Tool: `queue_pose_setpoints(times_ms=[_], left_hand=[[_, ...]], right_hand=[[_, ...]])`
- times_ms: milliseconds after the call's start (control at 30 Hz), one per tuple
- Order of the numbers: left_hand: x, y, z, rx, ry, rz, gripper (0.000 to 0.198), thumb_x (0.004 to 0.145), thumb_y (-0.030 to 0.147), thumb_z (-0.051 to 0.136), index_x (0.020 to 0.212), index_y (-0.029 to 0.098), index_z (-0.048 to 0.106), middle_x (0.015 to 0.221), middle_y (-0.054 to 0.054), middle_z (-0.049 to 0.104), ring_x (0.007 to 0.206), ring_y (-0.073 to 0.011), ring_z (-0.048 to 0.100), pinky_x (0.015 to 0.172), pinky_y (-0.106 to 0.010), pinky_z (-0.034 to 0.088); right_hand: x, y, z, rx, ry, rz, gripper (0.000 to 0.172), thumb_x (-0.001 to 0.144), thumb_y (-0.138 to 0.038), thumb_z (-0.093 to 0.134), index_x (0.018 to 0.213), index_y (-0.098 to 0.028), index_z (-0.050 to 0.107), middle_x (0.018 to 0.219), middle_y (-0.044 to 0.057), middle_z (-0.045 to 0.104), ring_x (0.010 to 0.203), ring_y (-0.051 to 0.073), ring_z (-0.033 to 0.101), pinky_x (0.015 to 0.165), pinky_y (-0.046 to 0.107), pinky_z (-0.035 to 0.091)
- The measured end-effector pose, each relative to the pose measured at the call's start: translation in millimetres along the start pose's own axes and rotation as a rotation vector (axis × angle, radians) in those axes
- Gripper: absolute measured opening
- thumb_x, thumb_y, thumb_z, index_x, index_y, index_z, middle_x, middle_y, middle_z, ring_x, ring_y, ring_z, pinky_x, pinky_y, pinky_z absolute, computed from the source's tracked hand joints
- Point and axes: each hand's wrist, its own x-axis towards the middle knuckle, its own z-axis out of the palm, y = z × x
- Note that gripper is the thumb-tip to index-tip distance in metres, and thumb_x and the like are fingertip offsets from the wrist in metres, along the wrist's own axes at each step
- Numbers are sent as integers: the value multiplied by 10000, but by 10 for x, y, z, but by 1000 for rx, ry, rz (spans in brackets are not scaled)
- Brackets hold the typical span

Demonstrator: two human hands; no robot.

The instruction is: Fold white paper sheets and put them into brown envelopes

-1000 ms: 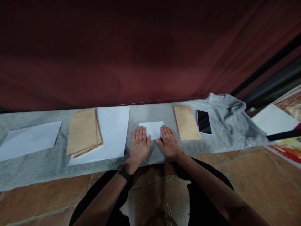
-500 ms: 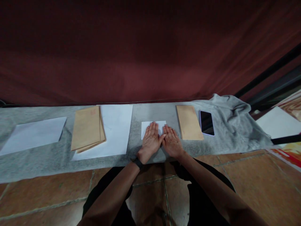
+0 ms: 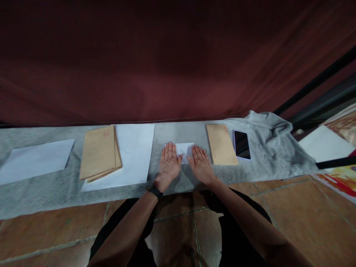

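Note:
A small white piece of paper (image 3: pixel 184 149), probably folded, lies on the grey cloth in front of me. My left hand (image 3: pixel 169 163) rests flat over its left end, fingers stretched out and pointing away from me. Across from it, my right hand (image 3: pixel 200 164) lies flat on the right end, its fingers also extended. Between the two hands the middle of the paper shows; both ends are partly covered by fingers. Just right of my right hand is a brown envelope (image 3: pixel 222 144). Neither hand grips anything.
A phone (image 3: pixel 242 145) lies right of the envelope. To the left, brown envelopes (image 3: pixel 97 152) overlap a large white sheet (image 3: pixel 136 155), and another white sheet (image 3: pixel 36 159) lies farther left. Grey cloth (image 3: pixel 278 148) bunches at the right. A dark red curtain (image 3: pixel 167 92) hangs behind.
My hands have slid apart along the paper, the left one moving left, uncovering its middle. The whole view has shifted slightly.

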Motion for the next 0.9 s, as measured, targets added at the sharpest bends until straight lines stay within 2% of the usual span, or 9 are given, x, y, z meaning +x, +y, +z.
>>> queue_pose_setpoints(times_ms=[200, 400, 567, 733, 900], left_hand=[[1, -60, 71, -71, 11, 20, 659, 1021, 337, 313, 1578, -14, 313, 1667, -242, 279, 1578, -328, 205, 1281, -531, 222], [11, -127, 116, -117, 1, 36, 662, 969, 187, 293, 1628, 129, 281, 1676, -162, 313, 1579, -280, 224, 1284, -543, 237], [-6, -109, 50, -53, -32, 6, 628, 988, 213, 298, 1576, -2, 338, 1686, -216, 243, 1582, -312, 199, 1294, -511, 215], [-35, -143, 3, -30, 6, -9, 646, 1019, 305, 319, 1581, -13, 308, 1674, -226, 269, 1579, -303, 215, 1286, -508, 228], [-47, -183, -21, -9, 19, -47, 676, 1040, 388, 310, 1569, -32, 320, 1659, -243, 296, 1573, -312, 236, 1283, -498, 235]], right_hand=[[184, -184, -39, 105, -34, -67, 605, 1098, -400, 216, 1563, -73, 423, 1620, 151, 424, 1527, 262, 365, 1266, 470, 282], [266, -375, 118, 119, -87, -113, 610, 1099, -433, 231, 1576, -94, 403, 1632, 141, 409, 1539, 232, 343, 1284, 449, 252], [300, -338, 199, 58, -49, -86, 617, 1098, -445, 271, 1572, -71, 399, 1651, 145, 368, 1555, 249, 305, 1286, 440, 225], [326, -248, 211, 12, -16, -60, 653, 1093, -458, 310, 1575, -21, 364, 1648, 192, 347, 1552, 279, 307, 1276, 479, 231], [318, -185, 222, -24, 5, -6, 686, 1087, -488, 307, 1597, -30, 323, 1651, 201, 340, 1552, 302, 303, 1260, 502, 251]])
